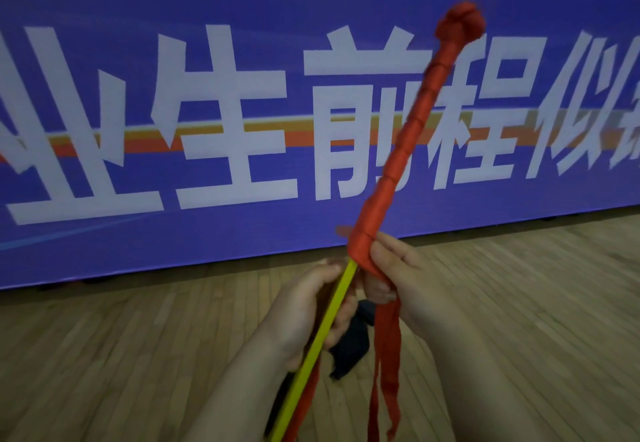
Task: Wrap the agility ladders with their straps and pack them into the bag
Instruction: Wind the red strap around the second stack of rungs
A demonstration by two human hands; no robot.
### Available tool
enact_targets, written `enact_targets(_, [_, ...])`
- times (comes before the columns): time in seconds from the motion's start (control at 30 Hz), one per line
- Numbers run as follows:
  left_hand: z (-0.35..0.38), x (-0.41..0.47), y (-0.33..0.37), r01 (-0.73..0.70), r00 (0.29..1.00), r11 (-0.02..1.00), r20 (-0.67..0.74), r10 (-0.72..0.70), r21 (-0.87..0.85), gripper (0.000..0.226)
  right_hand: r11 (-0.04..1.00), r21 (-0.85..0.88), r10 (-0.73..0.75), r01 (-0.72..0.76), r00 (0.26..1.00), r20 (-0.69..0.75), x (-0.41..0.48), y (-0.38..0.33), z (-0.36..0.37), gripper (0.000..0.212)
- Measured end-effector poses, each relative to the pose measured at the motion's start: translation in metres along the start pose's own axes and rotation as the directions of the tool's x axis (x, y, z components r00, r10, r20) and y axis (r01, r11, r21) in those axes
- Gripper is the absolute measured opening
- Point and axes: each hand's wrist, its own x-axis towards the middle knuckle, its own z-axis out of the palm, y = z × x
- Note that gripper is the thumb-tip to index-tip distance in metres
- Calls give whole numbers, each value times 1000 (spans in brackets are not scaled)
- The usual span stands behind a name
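- The agility ladder (330, 324), its yellow rungs gathered into one long bundle, is held up in the air mid-scene, slanting from near left to far right.
- The red strap (405, 137) is wound in close turns round the far, upper stretch of the bundle, from a bunched knob (460, 22) at the far tip down to the hands. That part of the wrapping looks done.
- The near stretch shows bare yellow from the last turn down to the bottom edge of the view, so I judge a good part of this ladder's winding is left.
- The left hand (304, 306) grips the bare yellow bundle just below the last turn, fingers curled round it.
- The right hand (412, 279), just to the right, pinches the strap where it leaves the bundle.
- Loose strap ends (388, 355) hang from the right hand toward the wooden floor (519, 303); enough length seems left to go on winding.
- A dark fabric thing (349, 344) lies on the floor beyond the hands, partly hidden by them. It may be the bag; nothing shows packed in it.
- No other ladders are in view, so how many are left cannot be told.
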Motion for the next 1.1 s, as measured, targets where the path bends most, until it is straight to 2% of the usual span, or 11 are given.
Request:
enact_targets(0.07, [4, -3, 2, 59, 996, 997, 65, -62, 47, 40, 999, 34, -17, 17, 1000, 21, 0, -1, 3, 46])
enact_targets(0.17, [6, -4, 7, -2, 996, 945, -80, 30, 327, 54, 998, -6, -67, 67, 983, -168, 2, -2, 8, 20])
enact_targets(0.27, [1, 2, -2, -153, 951, 778, -124, 284, 609, 29, 970, -222, -174, 94, 911, -373, 5, -3, 14, 12])
enact_targets(0.33, [3, 8, -13, -189, 895, 690, -167, 414, 699, 11, 946, -316, -202, 70, 891, -407, 7, -5, 16, 12])
enact_targets(0.43, [3, 13, -20, -225, 827, 715, -259, 499, 661, 14, 937, -347, -142, 20, 933, -330, 7, -8, 16, 17])
enact_targets(0.5, [0, 14, -14, -240, 829, 796, -310, 466, 555, 15, 930, -368, -118, 5, 951, -285, 7, -7, 12, 24])
enact_targets(0.6, [-2, 11, -6, -205, 871, 900, -349, 347, 384, 23, 950, -312, -87, 11, 969, -231, 5, -7, 9, 8])
enact_targets(0.73, [4, 2, 4, -148, 975, 982, -150, 166, 120, 25, 994, -105, 6, -10, 999, -46, 5, -4, 5, 27])
enact_targets(0.8, [3, 1, 7, -104, 988, 970, -90, 126, 221, 30, 994, -109, -16, 8, 997, -71, 4, -7, 6, 30])
enact_targets(0.93, [0, 4, 0, -61, 954, 766, -188, 233, 639, 27, 951, -305, -163, 59, 930, -329, 7, -6, 16, 2])
enact_targets(1.1, [0, 8, -14, -155, 859, 693, -250, 446, 704, 17, 873, -488, -161, 7, 948, -274, 5, -6, 18, 7])
